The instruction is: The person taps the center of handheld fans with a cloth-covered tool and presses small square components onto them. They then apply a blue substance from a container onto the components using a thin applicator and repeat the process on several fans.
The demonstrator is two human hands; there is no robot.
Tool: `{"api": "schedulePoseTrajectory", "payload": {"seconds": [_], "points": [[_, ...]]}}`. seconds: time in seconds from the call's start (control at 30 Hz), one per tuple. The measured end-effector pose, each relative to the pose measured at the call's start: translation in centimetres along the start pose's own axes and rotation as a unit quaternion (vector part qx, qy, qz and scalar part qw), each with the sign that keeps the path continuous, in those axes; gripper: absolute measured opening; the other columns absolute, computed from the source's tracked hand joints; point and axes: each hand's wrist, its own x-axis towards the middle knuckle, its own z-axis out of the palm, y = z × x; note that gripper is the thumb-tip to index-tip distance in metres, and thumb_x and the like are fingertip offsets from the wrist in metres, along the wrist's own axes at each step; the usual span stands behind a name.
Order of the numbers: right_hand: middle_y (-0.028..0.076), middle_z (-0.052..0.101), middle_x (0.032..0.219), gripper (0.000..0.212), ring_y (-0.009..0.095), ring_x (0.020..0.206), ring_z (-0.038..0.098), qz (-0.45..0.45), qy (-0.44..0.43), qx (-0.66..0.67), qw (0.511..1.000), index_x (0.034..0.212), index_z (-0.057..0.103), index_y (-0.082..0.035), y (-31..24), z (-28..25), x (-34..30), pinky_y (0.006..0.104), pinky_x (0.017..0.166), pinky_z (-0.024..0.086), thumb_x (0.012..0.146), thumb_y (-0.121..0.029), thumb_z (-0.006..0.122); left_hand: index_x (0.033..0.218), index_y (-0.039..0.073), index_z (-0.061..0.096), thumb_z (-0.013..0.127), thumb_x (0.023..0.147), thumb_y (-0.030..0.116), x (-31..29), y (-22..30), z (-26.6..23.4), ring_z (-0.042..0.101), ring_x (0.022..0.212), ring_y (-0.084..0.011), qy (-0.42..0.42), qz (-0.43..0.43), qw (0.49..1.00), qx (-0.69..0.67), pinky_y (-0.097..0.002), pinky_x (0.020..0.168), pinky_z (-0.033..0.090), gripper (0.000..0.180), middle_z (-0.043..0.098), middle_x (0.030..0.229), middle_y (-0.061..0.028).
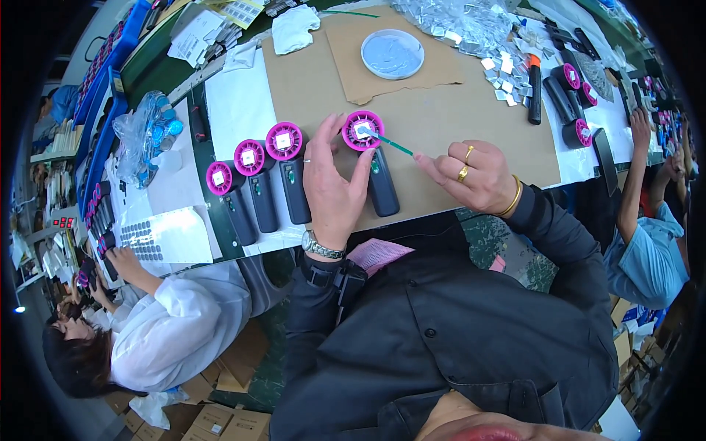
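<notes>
My left hand (332, 182) steadies a handheld fan with a pink finned round head (351, 140) and a black handle, its thumb and fingertips at the rim. In my right hand (471, 176) a thin green stick (397, 146) is pinched. The stick's tip, carrying pale grey paste, touches the white square in the middle of the pink head. Left of my left hand several similar fans (284, 141) lie in a row, each with a white square in its head. Beyond my hands, a round white dish (393, 54) holds grey paste on a brown cardboard sheet (340, 44).
Small white-silver squares (507, 81) and a heap of clear plastic bags (460, 18) lie at the far right. Beside them is an orange-and-black tool (535, 88). More fans (563, 99) lie further right. On the left are a bag with blue discs (151, 132) and a co-worker in white (184, 323).
</notes>
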Motion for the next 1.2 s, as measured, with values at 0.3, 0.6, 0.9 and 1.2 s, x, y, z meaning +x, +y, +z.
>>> {"api": "schedulePoseTrajectory", "payload": {"seconds": [0.3,0.6,0.9,1.2], "points": [[0.001,0.055,0.076,0.035,0.012,0.062,0.051,0.109,0.069,0.085,0.988,0.115,0.082,0.001,-0.6,0.2,-0.1,0.0286,0.052,0.039,0.080,-0.001,0.084,0.154,-0.001,0.052,0.086,0.095,0.013,-0.1,0.1,0.1,0.066,0.129,-0.0368,0.001,-0.003,1.000,0.006,-0.0457,0.104,0.056,0.070,0.067,0.145,-0.0194],[-0.009,0.059,0.078,0.020,0.000,0.062,0.042,0.638,0.106,0.515,0.563,0.117,0.082,-0.001,0.7,0.5,0.2,0.0213,0.055,0.030,0.106,-0.016,0.078,0.150,-0.002,0.058,0.088,0.093,0.015,-0.5,1.1,-2.4,0.064,0.128,-0.0411,0.064,0.056,0.988,0.128,-0.0493,0.107,0.052,0.067,0.067,0.140,-0.0221],[-0.010,0.056,0.075,0.025,0.000,0.060,0.040,0.638,0.113,0.401,0.648,0.120,0.082,-0.002,7.7,1.5,1.5,0.0217,0.054,0.028,0.107,-0.022,0.077,0.152,-0.003,0.056,0.079,0.100,0.012,-3.2,-1.4,-8.7,0.062,0.135,-0.0408,0.184,-0.015,0.926,0.329,-0.0494,0.111,0.051,0.059,0.067,0.144,-0.0217],[-0.010,0.058,0.075,0.027,0.001,0.060,0.039,0.654,0.117,0.370,0.649,0.120,0.084,-0.004,9.4,2.6,1.0,0.0215,0.053,0.028,0.104,-0.025,0.081,0.162,-0.003,0.038,0.068,0.109,0.019,-5.4,-4.3,-14.2,0.071,0.128,-0.0350,-0.021,-0.296,0.947,0.122,-0.0461,0.100,0.059,0.064,0.067,0.148,-0.0240]]}}
